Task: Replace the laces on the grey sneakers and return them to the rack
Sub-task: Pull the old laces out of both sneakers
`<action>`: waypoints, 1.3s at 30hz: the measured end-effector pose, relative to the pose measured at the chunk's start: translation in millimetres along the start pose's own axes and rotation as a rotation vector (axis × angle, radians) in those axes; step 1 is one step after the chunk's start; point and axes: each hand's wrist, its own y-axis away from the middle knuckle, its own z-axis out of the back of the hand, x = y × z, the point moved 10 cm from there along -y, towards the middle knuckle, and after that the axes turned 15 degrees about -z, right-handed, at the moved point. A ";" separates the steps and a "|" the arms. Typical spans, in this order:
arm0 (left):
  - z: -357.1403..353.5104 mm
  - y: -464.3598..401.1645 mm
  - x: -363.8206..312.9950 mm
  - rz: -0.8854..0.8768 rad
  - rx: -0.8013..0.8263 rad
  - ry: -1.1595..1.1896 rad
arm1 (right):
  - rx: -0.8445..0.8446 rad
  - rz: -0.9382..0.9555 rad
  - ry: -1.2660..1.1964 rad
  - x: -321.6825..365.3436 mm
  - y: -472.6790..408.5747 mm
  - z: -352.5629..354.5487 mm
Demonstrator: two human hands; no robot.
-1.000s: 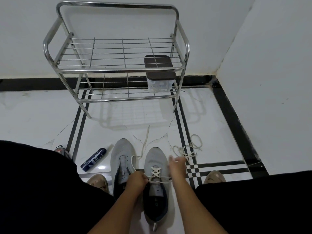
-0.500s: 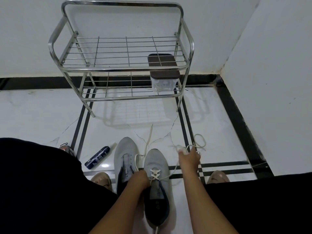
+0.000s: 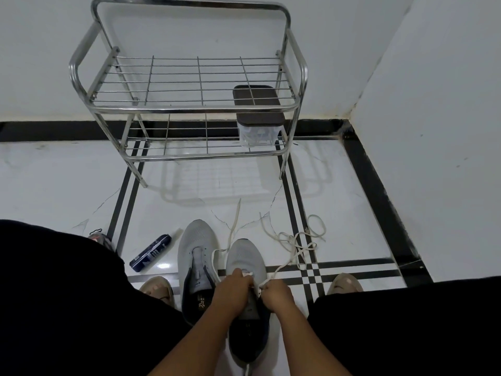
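The print on the blue tube [image 3: 150,253] is too blurred to read.

The left hand [image 3: 233,290] and right hand [image 3: 276,294] covered the eyelets of the right sneaker [image 3: 248,299], so the lacing there was hidden. The writing on the blue tube [image 3: 150,253] was too small to read. A black knee hid most of a small red thing [image 3: 98,238].

Glossy tile floor [image 3: 67,185], chrome rack [image 3: 189,109]
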 end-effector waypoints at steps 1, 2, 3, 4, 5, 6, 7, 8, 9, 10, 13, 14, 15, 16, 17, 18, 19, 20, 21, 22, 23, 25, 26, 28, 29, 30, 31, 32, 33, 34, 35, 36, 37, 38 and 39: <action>-1.6 -1.3 0.6 -0.004 0.007 0.003 | 0.005 -0.005 -0.009 -0.8 -1.9 -1.9; -3.0 -4.2 0.9 0.000 0.024 0.021 | 0.005 -0.019 -0.024 -2.7 -3.5 -2.9; -5.1 -5.5 4.5 0.038 0.034 0.107 | -0.001 -0.044 -0.045 -5.6 -4.6 -2.0; -5.7 -4.7 11.6 0.121 0.013 0.300 | -0.002 -0.092 -0.069 -11.7 -6.0 -0.2; -4.7 0.7 19.3 0.208 -0.050 0.519 | -0.006 -0.147 -0.098 -18.8 -8.4 2.0; -4.8 10.5 26.2 0.310 -0.116 0.737 | -0.006 -0.196 -0.124 -25.0 -9.4 4.5; -17.2 17.3 34.5 0.469 -0.154 1.030 | -0.002 -0.214 -0.146 -27.6 -9.4 5.7; -29.4 17.3 37.4 0.560 -0.178 1.299 | 0.017 -0.212 -0.166 -26.6 -9.2 4.6; -29.1 12.6 42.5 0.586 -0.205 1.308 | 0.041 -0.191 -0.179 -23.6 -10.1 2.2; -19.3 6.2 44.6 0.509 -0.176 1.089 | 0.058 -0.163 -0.179 -20.3 -11.9 -1.3; 1.5 -1.8 27.2 0.226 -0.098 0.137 | 0.057 -0.057 -0.102 -8.0 -10.8 -8.2; 1.3 -3.8 17.5 0.178 -0.103 0.004 | 0.054 -0.040 -0.087 -6.7 -9.6 -8.3; 0.1 -7.4 12.5 0.147 -0.119 -0.051 | 0.052 -0.033 -0.088 -6.8 -10.6 -8.3; -0.9 -10.8 14.8 0.161 -0.154 0.002 | 0.055 -0.041 -0.104 -9.0 -12.9 -9.3; 3.4 -7.5 27.1 0.259 -0.215 0.214 | 0.059 -0.062 -0.138 -12.3 -15.6 -9.3; 4.4 0.7 43.5 0.432 -0.340 0.624 | 0.060 -0.090 -0.180 -16.7 -19.5 -9.9; 9.2 2.5 55.8 0.532 -0.465 1.032 | 0.061 -0.112 -0.207 -20.4 -23.7 -10.0; 16.8 11.0 63.3 0.618 -0.634 1.364 | 0.058 -0.127 -0.228 -23.1 -27.4 -9.5; 15.5 15.8 67.7 0.676 -0.786 1.669 | 0.059 -0.138 -0.247 -24.7 -30.4 -9.7; 19.2 16.0 70.7 0.657 -0.829 1.786 | 0.060 -0.135 -0.262 -24.0 -31.3 -9.2; 26.9 15.0 77.1 0.639 -0.734 1.593 | 0.064 -0.123 -0.265 -21.5 -32.3 -9.7; 36.1 7.1 72.7 0.519 -0.361 0.937 | 0.069 -0.079 -0.235 -13.5 -29.5 -10.5; 33.1 0.7 59.3 0.403 -0.236 0.684 | 0.072 -0.056 -0.215 -9.5 -25.6 -10.9; 10.1 -2.1 30.9 0.269 -0.089 0.524 | 0.069 -0.022 -0.162 -5.0 -19.1 -12.4; -0.9 0.8 25.5 0.285 -0.105 0.486 | 0.066 -0.016 -0.142 -4.5 -17.1 -13.1; -5.0 1.9 26.1 0.291 -0.163 0.428 | 0.064 -0.012 -0.141 -4.3 -16.0 -13.5; -4.8 5.0 31.1 0.356 -0.269 0.475 | 0.062 -0.011 -0.142 -6.1 -16.5 -14.0; -2.0 11.9 40.3 0.442 -0.334 0.545 | 0.061 -0.009 -0.140 -6.8 -18.1 -14.0; -2.4 12.9 44.8 0.469 -0.359 0.607 | 0.060 -0.011 -0.140 -7.9 -19.2 -13.7; -6.9 14.1 52.2 0.555 -0.462 0.873 | 0.066 -0.023 -0.147 -9.7 -21.1 -13.9; -2.3 15.5 58.6 0.617 -0.548 1.071 | 0.078 -0.036 -0.162 -11.1 -21.7 -13.1; 2.7 19.1 68.6 0.719 -0.644 1.280 | 0.091 -0.050 -0.175 -13.0 -22.6 -12.6; 2.3 25.6 81.0 0.845 -0.738 1.448 | 0.099 -0.066 -0.186 -14.4 -24.3 -12.5; 8.5 27.3 89.5 0.875 -0.830 1.565 | 0.098 -0.078 -0.201 -15.9 -26.9 -12.4; 19.7 28.4 95.2 0.857 -0.829 1.510 | 0.093 -0.092 -0.223 -17.7 -29.7 -11.8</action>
